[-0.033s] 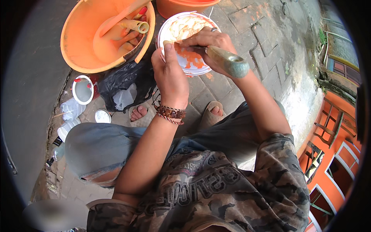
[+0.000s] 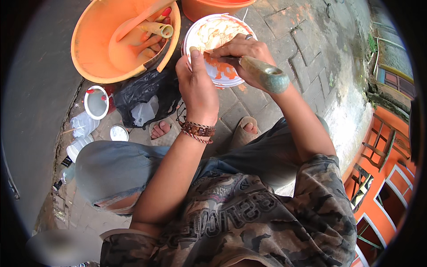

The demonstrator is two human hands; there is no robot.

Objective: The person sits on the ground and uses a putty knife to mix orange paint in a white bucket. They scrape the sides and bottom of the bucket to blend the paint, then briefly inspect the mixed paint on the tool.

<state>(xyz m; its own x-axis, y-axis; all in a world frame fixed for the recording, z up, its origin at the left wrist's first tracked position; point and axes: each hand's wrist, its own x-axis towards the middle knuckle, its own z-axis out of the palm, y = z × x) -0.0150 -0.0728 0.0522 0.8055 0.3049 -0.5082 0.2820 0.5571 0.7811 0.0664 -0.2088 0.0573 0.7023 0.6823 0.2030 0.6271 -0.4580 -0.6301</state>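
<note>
White container (image 2: 209,35): 1 | left grip (image 2: 199,86): clasping its rim | right grip (image 2: 252,51): around 1 handled tool (image 2: 267,74) | orange tubs (image 2: 95,49): 2

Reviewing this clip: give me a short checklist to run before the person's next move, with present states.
1. Left hand steadying the white round lid: ok, thumb over its rim.
2. Right hand gripping the tan-and-green-handled hand tool: ok, fingers closed around it.
3. Tool's working edge flat against the lid: cannot tell, the fingers hide much of it.
4. Lid's inner face free of orange smears: not ok, smears are plain to see.
5. Orange tub whole at the rim: not ok, broken on the side toward the black plastic bag.
</note>
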